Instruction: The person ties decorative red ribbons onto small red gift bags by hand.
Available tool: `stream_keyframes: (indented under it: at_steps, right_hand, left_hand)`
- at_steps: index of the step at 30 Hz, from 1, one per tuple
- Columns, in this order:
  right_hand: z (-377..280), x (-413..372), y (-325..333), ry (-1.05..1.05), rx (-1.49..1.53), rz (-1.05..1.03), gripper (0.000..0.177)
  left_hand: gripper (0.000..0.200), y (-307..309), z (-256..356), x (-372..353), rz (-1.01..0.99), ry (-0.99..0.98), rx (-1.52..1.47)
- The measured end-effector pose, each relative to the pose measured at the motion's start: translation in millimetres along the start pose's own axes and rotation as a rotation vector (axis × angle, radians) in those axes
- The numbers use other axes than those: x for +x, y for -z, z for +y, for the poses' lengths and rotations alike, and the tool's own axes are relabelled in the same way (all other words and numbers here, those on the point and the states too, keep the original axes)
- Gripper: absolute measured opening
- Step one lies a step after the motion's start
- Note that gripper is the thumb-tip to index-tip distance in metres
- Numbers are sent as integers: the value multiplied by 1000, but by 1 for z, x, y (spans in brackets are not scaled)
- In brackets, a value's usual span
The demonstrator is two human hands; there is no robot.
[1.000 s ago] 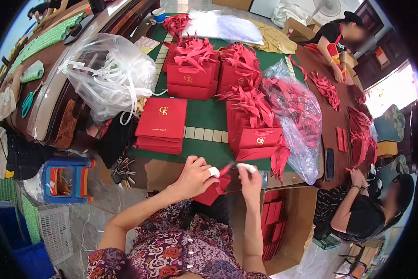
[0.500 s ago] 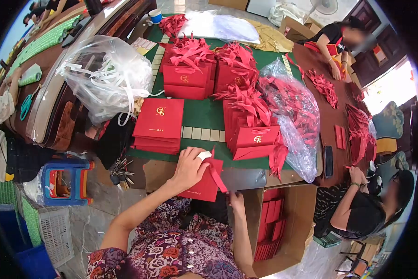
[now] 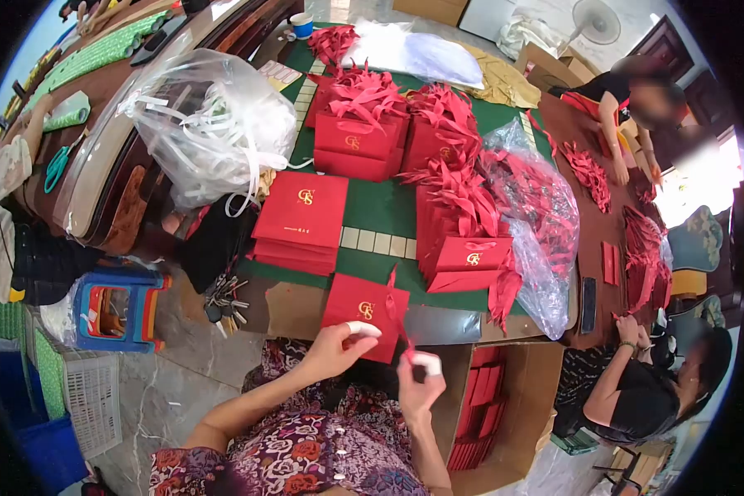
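Note:
A red bag with a gold logo lies at the table's front edge, partly overhanging it. My left hand, a white wrap on one finger, is at the bag's lower left; what its closed fingers hold, if anything, is too small to tell. My right hand, also with a wrapped finger, pinches the end of a red ribbon that runs down from the bag's right side. Just behind is a stack of flat red bags. Ribboned red bags stand to the right.
An open cardboard box holding red bags is below the table edge at right. Plastic bags of white ribbon and red ribbon flank the bags. A phone lies at right. Two people work on the right; another person's arm shows far left.
My left hand has moved down from the bag's upper edge, uncovering its logo. My right hand has risen with the ribbon end in its fingers. The view has shifted slightly.

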State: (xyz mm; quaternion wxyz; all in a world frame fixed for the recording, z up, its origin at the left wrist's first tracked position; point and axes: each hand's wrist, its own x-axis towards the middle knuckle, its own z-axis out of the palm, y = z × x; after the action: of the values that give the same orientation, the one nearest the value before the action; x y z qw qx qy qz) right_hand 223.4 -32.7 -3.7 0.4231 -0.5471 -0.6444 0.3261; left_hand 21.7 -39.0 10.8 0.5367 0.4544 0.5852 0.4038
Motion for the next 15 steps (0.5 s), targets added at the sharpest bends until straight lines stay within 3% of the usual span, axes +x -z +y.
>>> stream_keyframes:
  at_steps: [2, 4, 8, 9, 11, 12, 15]
  right_hand:
    - [-24, 11, -10, 150, -130, -122, 17]
    - [-27, 15, -19, 264, -256, -238, 22]
    - [-31, 22, -21, 430, -268, -318, 26]
    - [-32, 20, -20, 427, -267, -330, 26]
    - [-37, 16, -17, 113, -86, -297, 29]
    - [-39, 16, -14, 23, -25, -296, 33]
    - [-42, 21, -20, 48, 41, -265, 32]
  left_hand:
    - [20, -10, -7, -4, -37, 59, -20]
    - [21, -18, -14, -7, -35, 55, -463]
    - [21, -13, -20, -15, 58, 21, -353]
    - [21, -11, -22, -16, 72, 46, -362]
    - [21, -8, -22, -19, 92, 81, -376]
    - [21, -6, -18, -20, 67, 52, -219]
    - [21, -9, -10, -21, 59, -44, 18]
